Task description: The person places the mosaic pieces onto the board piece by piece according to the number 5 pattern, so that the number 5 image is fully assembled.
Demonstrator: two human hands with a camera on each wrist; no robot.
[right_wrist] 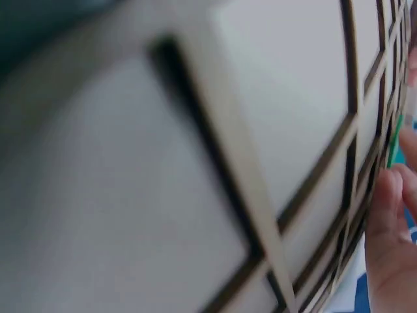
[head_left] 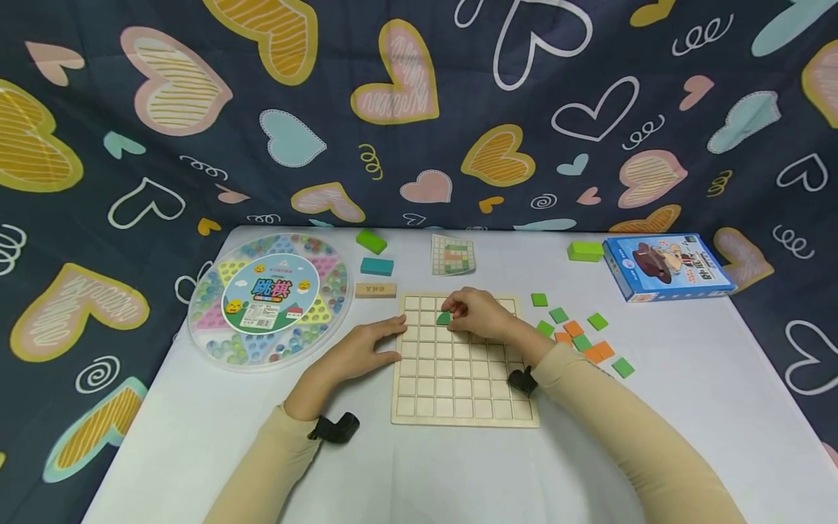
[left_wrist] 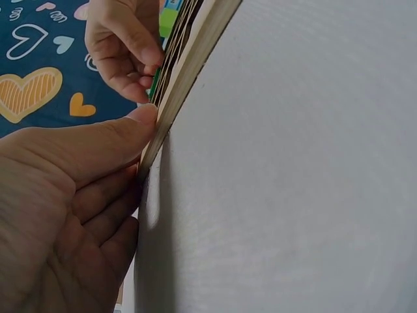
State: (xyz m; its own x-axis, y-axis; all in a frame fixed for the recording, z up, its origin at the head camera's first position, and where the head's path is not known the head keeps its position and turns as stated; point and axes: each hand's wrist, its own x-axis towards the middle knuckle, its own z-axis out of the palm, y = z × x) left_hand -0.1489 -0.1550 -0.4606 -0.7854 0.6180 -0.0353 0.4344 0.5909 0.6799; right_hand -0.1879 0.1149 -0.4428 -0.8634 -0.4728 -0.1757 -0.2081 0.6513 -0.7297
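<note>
A light wooden grid board (head_left: 426, 407) lies on the white table. My right hand (head_left: 481, 313) is over its upper middle, pinching a small green tile (head_left: 444, 318) between thumb and fingertips. In the right wrist view the tile's green edge (right_wrist: 394, 140) shows beside the fingertips, close to the grid. My left hand (head_left: 366, 349) rests against the board's left edge, thumb and forefinger spread along it. The left wrist view has the thumb (left_wrist: 124, 140) touching the board's side (left_wrist: 189, 72).
Loose green and orange tiles (head_left: 572, 328) lie right of the board. A pattern card (head_left: 453, 255), wooden block (head_left: 375, 290), teal block (head_left: 377, 266) and green blocks (head_left: 585, 251) stand behind. A round marble game box (head_left: 270, 300) is left, a blue box (head_left: 668, 267) far right.
</note>
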